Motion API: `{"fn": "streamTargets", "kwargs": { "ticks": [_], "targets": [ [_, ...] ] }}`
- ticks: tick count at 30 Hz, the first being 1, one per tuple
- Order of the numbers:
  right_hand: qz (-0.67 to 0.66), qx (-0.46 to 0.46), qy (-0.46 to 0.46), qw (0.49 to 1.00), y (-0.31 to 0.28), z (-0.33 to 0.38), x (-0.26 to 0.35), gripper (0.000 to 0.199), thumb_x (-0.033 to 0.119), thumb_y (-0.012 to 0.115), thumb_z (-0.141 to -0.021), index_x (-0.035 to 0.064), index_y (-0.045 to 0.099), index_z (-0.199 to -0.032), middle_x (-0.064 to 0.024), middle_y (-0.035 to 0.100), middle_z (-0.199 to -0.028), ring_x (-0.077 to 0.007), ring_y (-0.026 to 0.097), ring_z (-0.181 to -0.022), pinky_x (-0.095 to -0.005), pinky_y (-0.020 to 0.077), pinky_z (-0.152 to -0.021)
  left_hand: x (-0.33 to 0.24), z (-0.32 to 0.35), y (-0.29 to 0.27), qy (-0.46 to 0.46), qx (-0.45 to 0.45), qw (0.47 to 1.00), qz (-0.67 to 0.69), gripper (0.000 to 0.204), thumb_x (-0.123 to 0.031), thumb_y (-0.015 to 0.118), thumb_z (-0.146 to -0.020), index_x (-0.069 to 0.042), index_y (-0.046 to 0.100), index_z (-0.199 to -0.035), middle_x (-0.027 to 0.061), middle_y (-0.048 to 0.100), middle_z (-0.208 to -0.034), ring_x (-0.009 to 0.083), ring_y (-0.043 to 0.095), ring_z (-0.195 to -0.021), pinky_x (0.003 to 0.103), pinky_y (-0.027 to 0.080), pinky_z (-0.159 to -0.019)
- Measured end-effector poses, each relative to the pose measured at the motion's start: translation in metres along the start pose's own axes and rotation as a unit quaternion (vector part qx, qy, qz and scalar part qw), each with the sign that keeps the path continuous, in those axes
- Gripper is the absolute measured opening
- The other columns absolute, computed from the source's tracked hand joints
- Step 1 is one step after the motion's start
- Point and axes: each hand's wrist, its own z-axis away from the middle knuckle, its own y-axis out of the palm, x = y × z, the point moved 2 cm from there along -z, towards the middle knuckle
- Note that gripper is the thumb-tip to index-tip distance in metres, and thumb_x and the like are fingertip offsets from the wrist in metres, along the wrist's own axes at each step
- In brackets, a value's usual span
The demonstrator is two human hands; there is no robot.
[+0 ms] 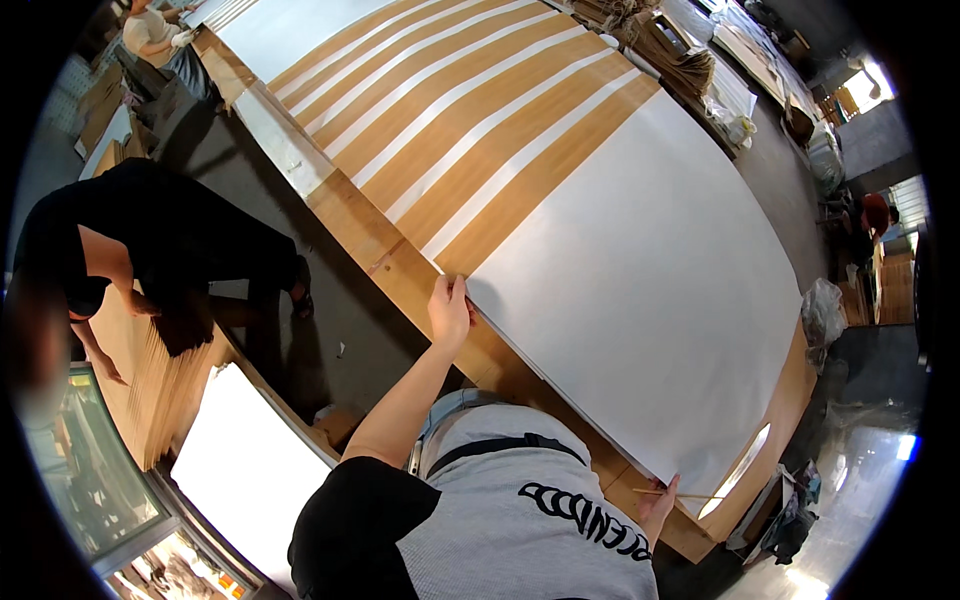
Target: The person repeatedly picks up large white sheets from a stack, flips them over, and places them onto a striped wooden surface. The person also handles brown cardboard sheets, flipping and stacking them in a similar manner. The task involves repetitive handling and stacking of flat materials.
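Note:
A large white sheet (650, 270) lies across the long wooden table (400, 262), beside a fanned row of wood-grain sheets (520, 130) whose overlapping edges show as tan and white stripes. My left hand (452, 308) pinches the white sheet's near edge, close to where the wood-grain strips begin. Lower right, my right hand (657, 503) is closed at the same sheet's near edge, by its right end. A thin stick (705, 496) passes through that hand and points right across the sheet. Part of my right hand's grip is hidden by its own fingers.
At left, a person in black (170, 230) bends beside a stack of brown sheets (160, 390). A bright white panel (245, 470) lies below. Another person (155, 40) stands at the table's far left end. Clear plastic wrap (823, 315) hangs beyond the right edge.

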Motion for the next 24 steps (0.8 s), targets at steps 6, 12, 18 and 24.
{"fn": "streamTargets", "kwargs": {
  "ticks": [6, 12, 18, 24],
  "targets": [
    [-0.022, -0.014, -0.012, 1.000, -0.003, -0.005, -0.004, 0.025, 0.031, 0.050, -0.083, 0.0091, 0.052, -0.096, -0.0011, 0.054, -0.087, -0.0126, 0.049, -0.077, -0.0254, 0.0396, -0.071, 0.002, -0.001, -0.001, -0.005, -0.001, 1.000, 0.025, 0.023, -0.020, 0.043, -0.087, -0.003, 0.037, -0.073, 0.0040, 0.042, -0.050, 0.0120, 0.046, -0.039, 0.027, 0.042, -0.034],
    [-0.013, 0.012, -0.019, 1.000, -0.016, -0.012, -0.009, 0.026, 0.028, 0.048, -0.085, 0.0075, 0.050, -0.101, -0.0026, 0.054, -0.094, -0.0143, 0.050, -0.084, -0.0275, 0.0404, -0.074, 0.007, -0.006, 0.000, -0.011, -0.009, 1.000, 0.015, 0.024, -0.020, 0.044, -0.086, -0.003, 0.036, -0.073, 0.0043, 0.042, -0.051, 0.0120, 0.046, -0.038, 0.027, 0.042, -0.033],
    [-0.046, -0.041, -0.034, 0.998, 0.012, 0.005, -0.008, 0.026, 0.031, 0.052, -0.082, 0.0074, 0.054, -0.093, -0.0022, 0.055, -0.082, -0.0137, 0.049, -0.074, -0.0264, 0.0398, -0.068, 0.010, -0.006, 0.000, -0.002, -0.020, 1.000, 0.000, 0.024, -0.021, 0.045, -0.086, -0.003, 0.036, -0.073, 0.0038, 0.042, -0.050, 0.0119, 0.045, -0.038, 0.026, 0.040, -0.032],
    [-0.028, -0.051, -0.023, 0.998, -0.018, -0.011, -0.017, 0.027, 0.031, 0.054, -0.081, 0.0069, 0.054, -0.093, -0.0020, 0.056, -0.080, -0.0138, 0.049, -0.071, -0.0263, 0.0399, -0.067, 0.011, -0.006, -0.001, 0.011, -0.019, 1.000, 0.003, 0.024, -0.022, 0.046, -0.086, -0.003, 0.037, -0.075, 0.0036, 0.041, -0.050, 0.0115, 0.043, -0.036, 0.026, 0.039, -0.030]
  ]
}}
